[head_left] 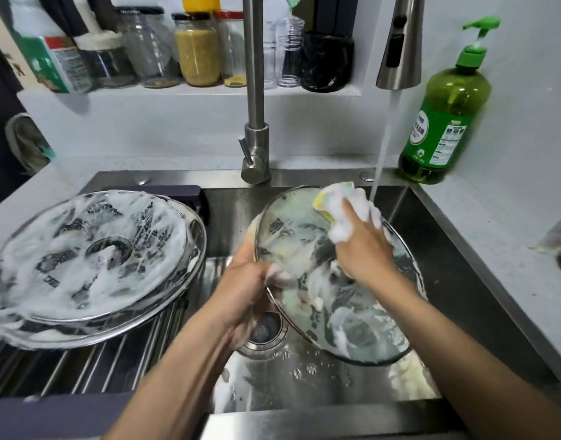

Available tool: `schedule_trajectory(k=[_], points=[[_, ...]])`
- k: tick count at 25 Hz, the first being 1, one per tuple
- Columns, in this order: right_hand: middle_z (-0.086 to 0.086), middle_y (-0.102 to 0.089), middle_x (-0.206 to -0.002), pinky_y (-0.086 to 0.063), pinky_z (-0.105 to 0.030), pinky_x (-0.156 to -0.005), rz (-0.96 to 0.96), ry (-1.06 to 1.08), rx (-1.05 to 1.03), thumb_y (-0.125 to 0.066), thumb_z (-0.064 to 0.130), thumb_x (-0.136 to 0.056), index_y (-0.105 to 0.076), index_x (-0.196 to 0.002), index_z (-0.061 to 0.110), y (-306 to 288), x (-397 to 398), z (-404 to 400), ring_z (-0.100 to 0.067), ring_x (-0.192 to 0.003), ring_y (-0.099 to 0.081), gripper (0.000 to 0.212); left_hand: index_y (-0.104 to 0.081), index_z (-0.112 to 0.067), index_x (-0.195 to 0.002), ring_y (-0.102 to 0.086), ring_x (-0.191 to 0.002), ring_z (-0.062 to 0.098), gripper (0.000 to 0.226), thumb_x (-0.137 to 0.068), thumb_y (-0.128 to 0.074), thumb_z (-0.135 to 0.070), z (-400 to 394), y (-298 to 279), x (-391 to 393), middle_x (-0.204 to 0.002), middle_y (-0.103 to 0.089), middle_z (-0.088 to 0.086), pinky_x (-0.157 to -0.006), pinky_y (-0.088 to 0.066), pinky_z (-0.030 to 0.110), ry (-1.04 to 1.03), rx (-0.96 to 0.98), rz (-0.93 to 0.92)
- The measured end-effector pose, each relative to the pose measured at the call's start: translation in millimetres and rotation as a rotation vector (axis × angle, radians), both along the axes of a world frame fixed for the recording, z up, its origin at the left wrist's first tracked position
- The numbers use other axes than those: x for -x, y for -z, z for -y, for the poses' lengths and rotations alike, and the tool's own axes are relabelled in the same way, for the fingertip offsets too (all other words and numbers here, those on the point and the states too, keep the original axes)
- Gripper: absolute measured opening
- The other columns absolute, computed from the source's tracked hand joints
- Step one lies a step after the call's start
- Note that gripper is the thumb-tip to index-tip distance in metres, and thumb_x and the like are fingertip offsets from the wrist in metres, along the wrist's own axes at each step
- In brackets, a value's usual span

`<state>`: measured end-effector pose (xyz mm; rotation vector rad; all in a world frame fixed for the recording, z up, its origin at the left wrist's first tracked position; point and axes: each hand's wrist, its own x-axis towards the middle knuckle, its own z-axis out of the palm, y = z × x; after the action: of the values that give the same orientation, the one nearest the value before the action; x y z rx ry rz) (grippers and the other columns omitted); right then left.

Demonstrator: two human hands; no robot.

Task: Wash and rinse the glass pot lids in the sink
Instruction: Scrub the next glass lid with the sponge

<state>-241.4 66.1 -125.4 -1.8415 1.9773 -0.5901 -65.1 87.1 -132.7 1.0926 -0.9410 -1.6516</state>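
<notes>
A soapy glass pot lid (pixel 352 319) stands tilted over the steel sink (pixel 457 281). My left hand (pixel 244 290) grips its left rim. My right hand (pixel 361 239) holds a foamy yellow sponge (pixel 333 201) against the lid's upper part. Two more glass lids (pixel 92 258), stacked and covered in suds, lie on the roll-up drying rack (pixel 98 366) over the sink's left half. Water runs from the pull-down faucet head (pixel 400 49) just to the right of the sponge.
A green dish soap bottle (pixel 444 122) stands on the counter at the back right. Jars (pixel 196 49) and containers line the shelf behind the faucet stem (pixel 255 100). The drain (pixel 266 331) sits below my left hand.
</notes>
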Motion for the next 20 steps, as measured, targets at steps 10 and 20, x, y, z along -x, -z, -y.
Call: schedule_trajectory(k=[10,20], points=[[0.01,-0.01,-0.165,-0.038,-0.047,-0.111,-0.106,-0.172,-0.177,-0.052,0.018,-0.095,-0.006,-0.152,0.055,3.5,5.8,-10.4,-0.03,-0.149,-0.025,0.083,-0.061,-0.026,-0.122,-0.06,-0.046,0.016,0.068,-0.074,-0.042,0.019,0.1,-4.3,3.9,-0.074,-0.072,0.008,-0.039,-0.044,0.022,-0.123,-0.088,-0.06],[0.011,-0.002,-0.167,-0.029,-0.051,-0.116,-0.14,-0.124,-0.144,-0.049,0.021,-0.09,-0.003,-0.149,0.058,-0.7,17.2,-25.7,-0.024,-0.153,-0.003,0.084,-0.062,-0.02,-0.122,-0.057,-0.045,0.011,0.068,-0.072,-0.044,0.022,-0.8,-12.5,0.3,-0.068,-0.072,0.001,-0.038,-0.043,0.022,-0.275,-0.063,-0.105]])
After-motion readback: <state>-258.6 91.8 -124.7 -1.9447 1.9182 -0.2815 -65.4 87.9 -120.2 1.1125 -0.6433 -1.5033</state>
